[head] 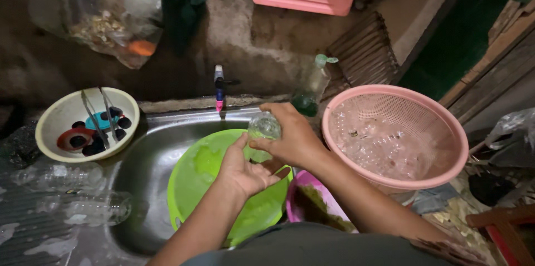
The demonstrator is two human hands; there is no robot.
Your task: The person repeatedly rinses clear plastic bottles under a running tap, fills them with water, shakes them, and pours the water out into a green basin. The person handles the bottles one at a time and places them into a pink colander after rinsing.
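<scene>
Tongs and small dark pieces lay in the cream bowl [53, 111] at far left. Over the green basin [192, 188], the left hand [241, 172] and right hand [292, 139] both clasped a clear glass [264, 127]; firm grip advisable. Pink colander [397, 132] sat right.

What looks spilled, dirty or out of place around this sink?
The pink bowl under the right hand's forearm holds murky brown-green residue. Clear plastic bottles lie tipped over on the wet counter left of the sink. Nothing looks broken.
</scene>
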